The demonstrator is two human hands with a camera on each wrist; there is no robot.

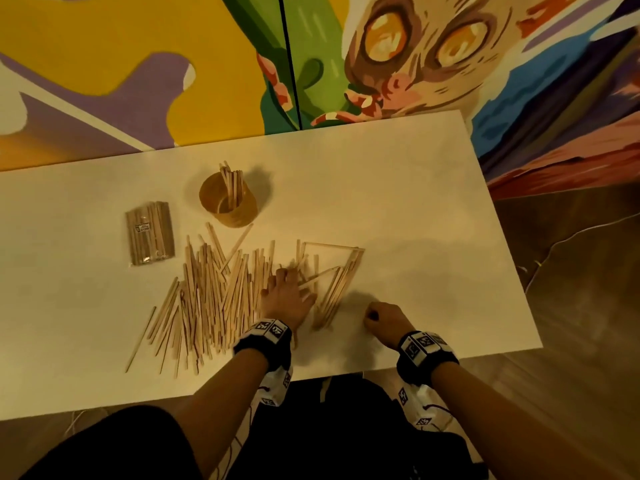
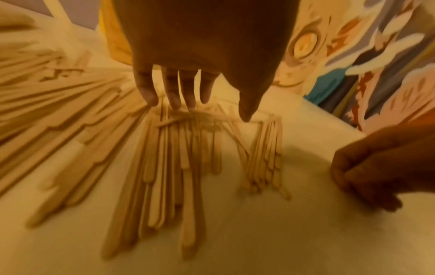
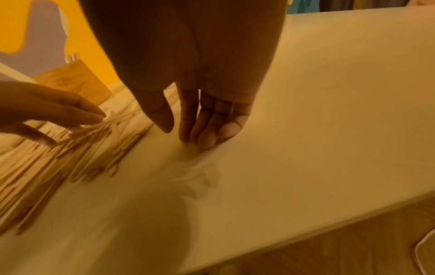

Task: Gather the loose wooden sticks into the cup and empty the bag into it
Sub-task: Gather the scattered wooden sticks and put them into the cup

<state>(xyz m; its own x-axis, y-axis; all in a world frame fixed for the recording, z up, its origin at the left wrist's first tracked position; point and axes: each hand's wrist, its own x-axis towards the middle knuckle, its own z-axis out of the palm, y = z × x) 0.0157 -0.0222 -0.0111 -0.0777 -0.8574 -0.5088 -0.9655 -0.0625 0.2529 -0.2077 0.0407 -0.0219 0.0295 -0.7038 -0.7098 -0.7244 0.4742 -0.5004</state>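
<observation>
A round wooden cup [image 1: 228,202] stands at the back of the white table [image 1: 415,202] with a few sticks upright in it. To its left lies a clear bag of sticks [image 1: 149,233], flat and full. Loose wooden sticks [image 1: 214,296] spread in a wide pile in front of the cup. My left hand [image 1: 291,282] lies on the pile's right part, fingers [image 2: 174,96] spread and straight, tips touching the sticks [image 2: 169,167]. My right hand [image 1: 384,320] rests on bare table right of the pile, its fingers [image 3: 207,137] curled, holding nothing.
A painted mural wall [image 1: 138,64] runs right behind the table. The table's right edge [image 1: 512,271] drops to a wooden floor with a thin cable [image 1: 554,244]. The near edge is close to my wrists. Bare tabletop lies right of the pile.
</observation>
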